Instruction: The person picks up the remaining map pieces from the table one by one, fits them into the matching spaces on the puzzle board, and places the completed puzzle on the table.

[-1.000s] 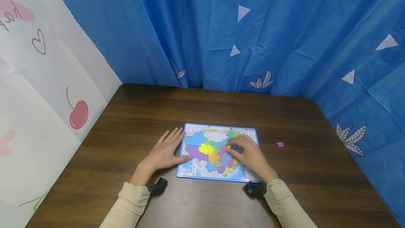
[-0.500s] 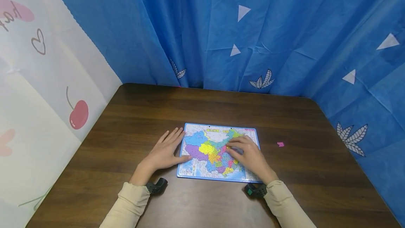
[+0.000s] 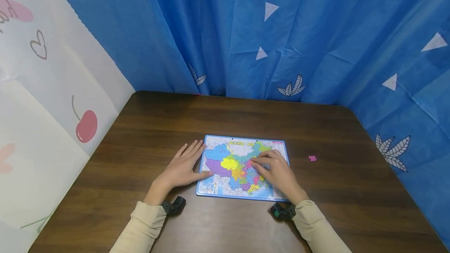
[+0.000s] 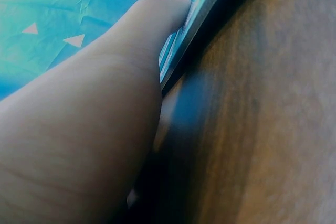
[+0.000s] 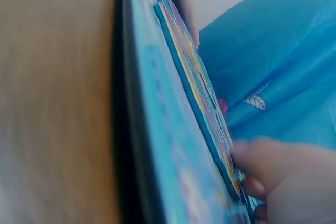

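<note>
A map puzzle board [image 3: 211, 190] with a blue edge and brightly coloured pieces lies on the table between my hands. My left hand [image 3: 181, 169] is spread flat at its left side, the thumb resting on the board and the fingertips at the upper left edge. Over the right half of the map, my right hand [image 3: 279, 173] pinches a tiny yellowish puzzle piece [image 3: 252, 162] between thumb and index finger, close to the pink area. Most of that piece is hidden by the fingertips. In the right wrist view the thumb [image 5: 257, 163] is right at the raised layer of pieces.
A loose pink puzzle piece [image 3: 312, 158] lies on the brown wooden table [image 3: 168, 116], right of the board. Blue curtain [image 3: 228, 30] hangs behind the table's far edge, and a white printed cloth [image 3: 52, 89] stands along the left side.
The right fingertips have shifted very slightly at the same spot on the map, and less of the yellowish piece shows between them. My left hand has stayed in place.
</note>
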{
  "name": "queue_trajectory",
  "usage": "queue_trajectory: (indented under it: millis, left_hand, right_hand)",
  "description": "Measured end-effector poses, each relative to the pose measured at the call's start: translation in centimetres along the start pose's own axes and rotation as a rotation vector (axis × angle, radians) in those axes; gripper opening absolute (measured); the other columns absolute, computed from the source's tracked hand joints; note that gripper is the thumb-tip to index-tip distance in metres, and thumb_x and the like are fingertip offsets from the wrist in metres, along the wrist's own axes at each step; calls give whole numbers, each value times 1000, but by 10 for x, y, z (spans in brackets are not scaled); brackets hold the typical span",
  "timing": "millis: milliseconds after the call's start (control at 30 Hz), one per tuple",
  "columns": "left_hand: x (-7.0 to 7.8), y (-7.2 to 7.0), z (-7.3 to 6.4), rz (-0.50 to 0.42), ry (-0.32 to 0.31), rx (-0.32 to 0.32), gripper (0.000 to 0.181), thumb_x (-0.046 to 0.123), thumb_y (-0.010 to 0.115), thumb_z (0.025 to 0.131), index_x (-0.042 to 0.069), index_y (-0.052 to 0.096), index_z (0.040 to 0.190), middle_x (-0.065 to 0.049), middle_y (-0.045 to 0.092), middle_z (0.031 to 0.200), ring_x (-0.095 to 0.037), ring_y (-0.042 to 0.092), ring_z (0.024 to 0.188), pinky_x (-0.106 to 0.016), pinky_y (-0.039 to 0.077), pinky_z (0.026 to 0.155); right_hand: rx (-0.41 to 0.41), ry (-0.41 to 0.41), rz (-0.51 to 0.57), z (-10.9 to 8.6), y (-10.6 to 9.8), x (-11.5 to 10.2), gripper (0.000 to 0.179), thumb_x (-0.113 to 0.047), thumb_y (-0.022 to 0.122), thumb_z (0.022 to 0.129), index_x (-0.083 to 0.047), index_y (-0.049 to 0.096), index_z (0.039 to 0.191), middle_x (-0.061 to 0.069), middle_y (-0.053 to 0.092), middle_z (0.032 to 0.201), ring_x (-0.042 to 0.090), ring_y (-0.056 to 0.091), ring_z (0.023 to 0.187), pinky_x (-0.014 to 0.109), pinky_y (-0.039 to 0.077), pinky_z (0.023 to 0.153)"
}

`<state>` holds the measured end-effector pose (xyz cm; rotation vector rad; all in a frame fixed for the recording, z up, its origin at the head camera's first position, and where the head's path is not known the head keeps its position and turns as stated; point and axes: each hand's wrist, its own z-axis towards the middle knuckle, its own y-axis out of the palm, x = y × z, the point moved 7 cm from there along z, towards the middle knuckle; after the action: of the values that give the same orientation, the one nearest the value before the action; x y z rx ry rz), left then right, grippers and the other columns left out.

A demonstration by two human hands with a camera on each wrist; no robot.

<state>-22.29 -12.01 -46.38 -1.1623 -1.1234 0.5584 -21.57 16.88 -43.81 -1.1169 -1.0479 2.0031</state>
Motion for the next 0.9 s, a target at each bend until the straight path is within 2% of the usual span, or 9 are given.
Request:
queue_trajectory:
  millis: [167, 500, 900]
  left_hand:
    - [1, -1, 0, -6, 0, 1, 106, 76, 60, 86, 10, 28, 163, -9, 20, 172, -28, 13, 161, -54, 7, 130]
    - [0, 0, -1, -2, -8, 0, 106, 76, 59, 87, 10, 28, 163, -10, 21, 171, -29, 14, 160, -55, 7, 129]
    - [1, -1, -1, -4, 0, 4, 106, 76, 60, 87, 10, 29, 163, -10, 21, 172, -28, 14, 160, -54, 8, 129]
  right_hand:
    - [9, 17, 5, 1, 2, 0, 19, -26, 83, 90, -20, 84, 108, 0, 73, 104, 18, 58, 99, 36, 55, 81]
    - [19, -1, 29, -1, 1, 0, 20, -24, 82, 90, -17, 83, 109, -1, 74, 105, 17, 59, 98, 37, 55, 81]
    - [25, 14, 59, -2, -7, 6, 24, -27, 83, 90, -17, 81, 111, 0, 75, 112, 21, 62, 108, 43, 56, 91]
